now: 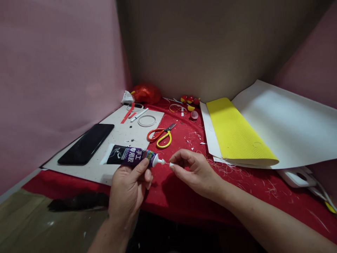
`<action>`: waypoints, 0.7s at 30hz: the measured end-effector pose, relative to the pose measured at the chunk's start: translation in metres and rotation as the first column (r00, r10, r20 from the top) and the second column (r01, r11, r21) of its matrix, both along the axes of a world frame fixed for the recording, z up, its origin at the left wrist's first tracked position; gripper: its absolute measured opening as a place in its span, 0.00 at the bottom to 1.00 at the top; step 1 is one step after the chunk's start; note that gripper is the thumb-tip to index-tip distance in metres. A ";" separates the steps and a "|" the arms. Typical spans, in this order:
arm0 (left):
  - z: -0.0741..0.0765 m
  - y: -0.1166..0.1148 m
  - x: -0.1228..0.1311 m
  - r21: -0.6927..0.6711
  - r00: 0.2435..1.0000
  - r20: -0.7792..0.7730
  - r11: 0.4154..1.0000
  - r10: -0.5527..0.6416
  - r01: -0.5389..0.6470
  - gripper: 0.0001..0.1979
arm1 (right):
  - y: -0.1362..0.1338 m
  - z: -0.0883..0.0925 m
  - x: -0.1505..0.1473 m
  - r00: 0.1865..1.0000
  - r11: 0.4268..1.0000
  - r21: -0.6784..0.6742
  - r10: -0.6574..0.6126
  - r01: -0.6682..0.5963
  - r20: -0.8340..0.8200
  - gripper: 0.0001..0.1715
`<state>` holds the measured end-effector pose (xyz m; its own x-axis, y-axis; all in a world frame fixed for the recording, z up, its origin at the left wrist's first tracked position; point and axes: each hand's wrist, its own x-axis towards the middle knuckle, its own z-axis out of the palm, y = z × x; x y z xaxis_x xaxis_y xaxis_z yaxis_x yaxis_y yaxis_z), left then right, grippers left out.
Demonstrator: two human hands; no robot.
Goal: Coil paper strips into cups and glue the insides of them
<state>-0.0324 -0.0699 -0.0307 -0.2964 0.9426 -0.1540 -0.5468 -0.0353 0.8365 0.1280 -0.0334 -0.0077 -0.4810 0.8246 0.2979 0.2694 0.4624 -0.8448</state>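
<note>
My left hand (pixel 131 179) is closed round a purple and black glue tube (pixel 129 155), held level above the near edge of the table. Its white nozzle points right, with a small whitish blob at the tip. Just to the right, my right hand (pixel 191 170) pinches a small white cap (pixel 171 164) between thumb and finger. A thin line, either a pin or a strand of glue, spans the short gap between cap and nozzle. Beyond the tube lie scissors (pixel 163 135) with one red and one yellow handle, blades slightly apart.
A black phone (pixel 86 144) lies on a grey board (pixel 98 177) at left, with a white pen (pixel 139 115) and a ring (pixel 146 121). Yellow corrugated sheet (pixel 237 130) and white paper (pixel 284 123) cover the right. Fibre scraps litter the red cloth (pixel 184 203); a red bag (pixel 146 93) sits behind.
</note>
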 end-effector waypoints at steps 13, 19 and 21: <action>-0.001 0.000 -0.001 -0.013 1.000 -0.021 1.000 -0.009 0.009 0.12 | 0.000 -0.001 0.001 1.000 1.000 0.028 -0.003 0.003 0.007 0.02; 0.000 0.000 0.000 -0.005 1.000 -0.024 1.000 -0.004 0.004 0.11 | 0.000 -0.001 0.000 1.000 0.999 0.031 -0.007 0.007 0.000 0.02; 0.000 0.000 0.000 0.010 0.999 -0.035 1.000 -0.007 0.008 0.10 | -0.001 -0.001 0.000 1.000 0.999 0.032 -0.006 0.006 0.000 0.02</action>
<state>-0.0325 -0.0700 -0.0306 -0.2943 0.9462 -0.1341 -0.5172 -0.0397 0.8549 0.1280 -0.0340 -0.0084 -0.4763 0.8173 0.3243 0.2721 0.4877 -0.8295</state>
